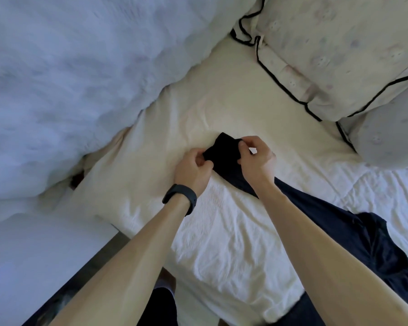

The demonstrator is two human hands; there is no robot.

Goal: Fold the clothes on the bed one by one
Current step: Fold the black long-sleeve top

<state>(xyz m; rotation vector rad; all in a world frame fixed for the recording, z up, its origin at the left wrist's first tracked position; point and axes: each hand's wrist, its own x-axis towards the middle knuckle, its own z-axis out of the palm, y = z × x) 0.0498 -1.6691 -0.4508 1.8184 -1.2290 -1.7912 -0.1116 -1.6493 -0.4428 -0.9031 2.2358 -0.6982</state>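
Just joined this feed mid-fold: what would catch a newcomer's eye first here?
Mid-frame, the left hand and right hand each pinch one end of a black fabric garment, which trails off to the lower right across the wrinkled cream bed sheet. A fluffy white duvet is heaped at the left, and a cream pillow with black piping lies at the upper right.

Dark garment [224, 151]: matt cloth. Bed sheet [233, 231]: crinkled cream cloth. Duvet [68, 78]: puffy, soft. Wristband [180, 196]: matt black.
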